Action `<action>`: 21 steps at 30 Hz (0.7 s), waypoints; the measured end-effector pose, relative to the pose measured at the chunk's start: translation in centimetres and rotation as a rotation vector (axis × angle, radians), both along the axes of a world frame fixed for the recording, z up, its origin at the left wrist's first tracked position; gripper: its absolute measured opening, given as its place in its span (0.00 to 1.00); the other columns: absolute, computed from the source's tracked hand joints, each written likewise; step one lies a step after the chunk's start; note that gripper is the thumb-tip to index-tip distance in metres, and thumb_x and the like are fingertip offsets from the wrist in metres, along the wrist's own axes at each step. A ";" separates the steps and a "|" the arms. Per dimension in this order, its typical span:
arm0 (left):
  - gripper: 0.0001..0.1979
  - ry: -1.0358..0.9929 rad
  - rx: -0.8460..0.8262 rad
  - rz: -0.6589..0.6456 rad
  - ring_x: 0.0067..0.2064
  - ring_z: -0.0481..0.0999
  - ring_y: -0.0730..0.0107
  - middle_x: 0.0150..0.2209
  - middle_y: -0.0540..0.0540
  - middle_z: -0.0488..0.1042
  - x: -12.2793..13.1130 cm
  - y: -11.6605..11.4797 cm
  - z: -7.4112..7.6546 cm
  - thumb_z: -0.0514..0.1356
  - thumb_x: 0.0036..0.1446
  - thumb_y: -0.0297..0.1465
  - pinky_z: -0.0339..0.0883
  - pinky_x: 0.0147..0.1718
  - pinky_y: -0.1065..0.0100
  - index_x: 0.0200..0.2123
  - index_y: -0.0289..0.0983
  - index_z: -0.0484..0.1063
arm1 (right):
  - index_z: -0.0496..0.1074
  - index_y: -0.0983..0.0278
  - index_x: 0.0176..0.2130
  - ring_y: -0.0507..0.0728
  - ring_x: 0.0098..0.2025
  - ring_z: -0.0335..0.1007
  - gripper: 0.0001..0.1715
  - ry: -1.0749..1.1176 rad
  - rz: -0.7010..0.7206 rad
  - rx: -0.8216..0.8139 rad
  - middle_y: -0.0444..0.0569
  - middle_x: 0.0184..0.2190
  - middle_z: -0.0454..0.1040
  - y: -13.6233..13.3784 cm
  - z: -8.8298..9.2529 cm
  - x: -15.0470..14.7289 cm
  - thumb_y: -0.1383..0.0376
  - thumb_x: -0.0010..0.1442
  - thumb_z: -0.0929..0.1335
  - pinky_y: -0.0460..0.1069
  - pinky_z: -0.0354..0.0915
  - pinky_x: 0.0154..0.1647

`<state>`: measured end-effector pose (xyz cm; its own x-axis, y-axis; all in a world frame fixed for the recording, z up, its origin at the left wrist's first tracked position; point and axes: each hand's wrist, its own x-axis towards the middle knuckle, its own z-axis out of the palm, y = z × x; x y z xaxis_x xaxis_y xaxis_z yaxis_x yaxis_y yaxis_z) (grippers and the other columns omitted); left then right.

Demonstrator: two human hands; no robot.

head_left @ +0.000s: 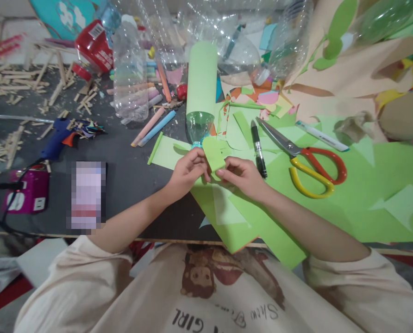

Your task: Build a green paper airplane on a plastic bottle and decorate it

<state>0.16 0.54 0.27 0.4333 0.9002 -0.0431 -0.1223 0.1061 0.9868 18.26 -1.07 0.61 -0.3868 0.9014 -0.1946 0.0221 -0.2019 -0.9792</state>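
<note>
Between my hands is a small piece of green paper (214, 155), bent and raised off the table. My right hand (243, 178) pinches its lower right edge between thumb and fingers. My left hand (189, 173) is at its left side with curled fingers, partly hidden behind the paper. Just beyond lies a plastic bottle (202, 76) wrapped in light green paper, its neck toward me. A black marker (258, 150) and scissors (298, 152) with red and yellow handles lie to the right of my right hand.
Large green sheets (366, 185) cover the right side. At left are a blue glue gun (57, 138), a phone (86, 196), a purple box (28, 189) and scattered wooden sticks (15, 78). Clear bottles (130, 69) line the back. A white pen (322, 135) lies beyond the scissors.
</note>
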 end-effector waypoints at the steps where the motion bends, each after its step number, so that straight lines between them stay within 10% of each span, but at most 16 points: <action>1: 0.17 -0.003 0.005 -0.009 0.22 0.72 0.78 0.25 0.55 0.70 0.0 0.0 -0.1 0.64 0.57 0.45 0.67 0.24 0.73 0.34 0.38 0.65 | 0.63 0.62 0.23 0.49 0.22 0.57 0.27 0.005 -0.002 -0.003 0.40 0.19 0.64 0.0 0.0 0.0 0.45 0.53 0.73 0.46 0.56 0.23; 21: 0.21 0.029 0.019 -0.004 0.30 0.71 0.76 0.28 0.53 0.69 -0.1 0.0 -0.7 0.70 0.49 0.46 0.65 0.32 0.73 0.33 0.39 0.67 | 0.61 0.62 0.19 0.49 0.20 0.58 0.31 -0.130 0.057 0.065 0.40 0.15 0.64 0.0 -0.2 0.1 0.42 0.54 0.70 0.47 0.54 0.23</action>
<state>0.07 0.58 -0.44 0.4358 0.8992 -0.0387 -0.0929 0.0877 0.9918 18.34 -1.06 0.44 -0.4133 0.8910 -0.1880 0.1593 -0.1325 -0.9783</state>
